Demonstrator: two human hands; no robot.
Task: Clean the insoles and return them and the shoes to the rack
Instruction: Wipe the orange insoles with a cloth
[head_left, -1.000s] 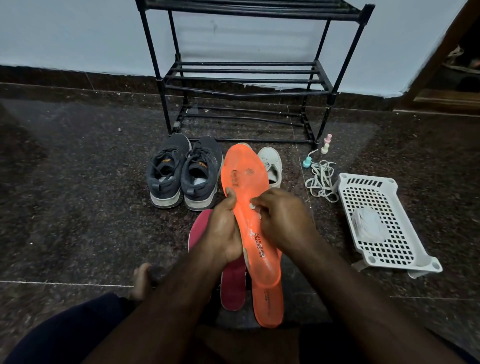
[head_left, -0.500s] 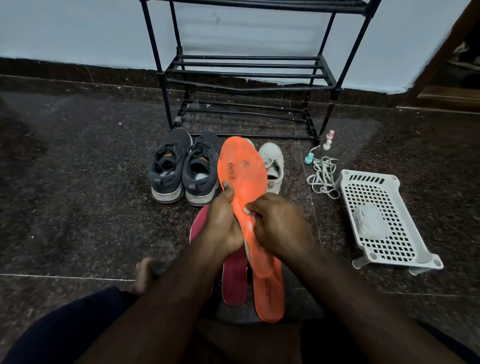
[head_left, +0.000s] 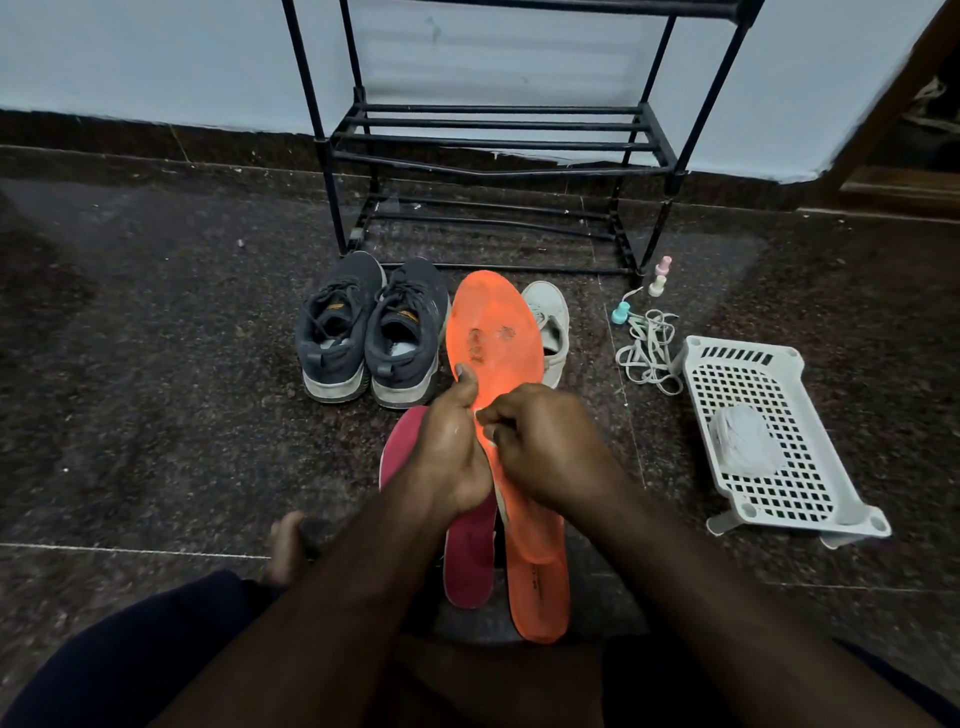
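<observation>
While the black rack (head_left: 498, 140) stands bare against the wall, everything that belongs on it is still down on the floor (head_left: 156, 364). To the right lies a white plastic basket (head_left: 769, 436) holding a white wad, with a tangle of laces (head_left: 649, 353) just beside its far corner. A pair of grey shoes (head_left: 371, 332) sits side by side in front of the rack, and a white shoe (head_left: 550, 322) shows behind the raised orange insole (head_left: 493, 332).

That insole is held upright over the person's lap: the left hand (head_left: 452, 457) grips its left edge with the thumb pressed on the face, and the right hand (head_left: 545, 447) has its fingers curled in a pinch at the middle; what they pinch is too small to tell. Dark scuffs mark the forefoot. A second orange insole (head_left: 537, 592) and a red insole (head_left: 467, 561) lie flat on the floor beneath.

Such an insole looks light, thin and floppy, likely to bend under rubbing, so it is best supported along an edge near the middle, as here.
</observation>
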